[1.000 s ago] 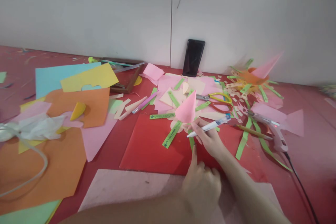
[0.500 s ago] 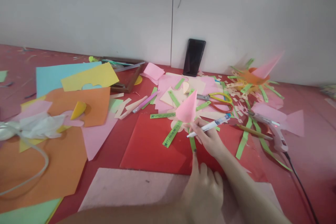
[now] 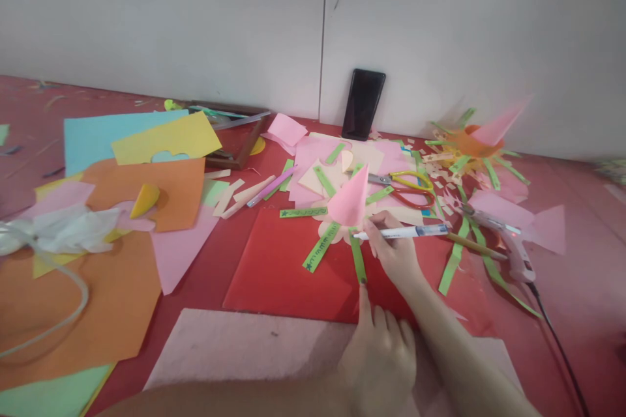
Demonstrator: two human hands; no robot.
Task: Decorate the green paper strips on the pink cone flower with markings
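My right hand (image 3: 394, 251) grips a white pen (image 3: 413, 232), its tip pointing left at a green paper strip (image 3: 358, 259). My left hand (image 3: 381, 345) holds nothing; its index finger is stretched onto the strip's near end, the other fingers loosely curled. This strip is one of several that spread out beneath a pink paper cone (image 3: 348, 199), over pale round-edged paper pieces. A strip at the lower left (image 3: 320, 249) bears dark loops and a star, as does the left one (image 3: 303, 213). Under them lies a red sheet (image 3: 288, 273).
Scissors (image 3: 408, 180) lie behind the cone, with a phone (image 3: 363, 104) against the wall. At right are a glue gun (image 3: 513, 247) with its cord and a similar finished paper figure (image 3: 479, 140). Coloured sheets (image 3: 180, 195) and a wooden tray (image 3: 249, 146) are at left.
The right hand has shifted slightly and turned the pen flatter, its tip moving up towards the strip's upper part. The left fingertip has slid a little down to the strip's end.
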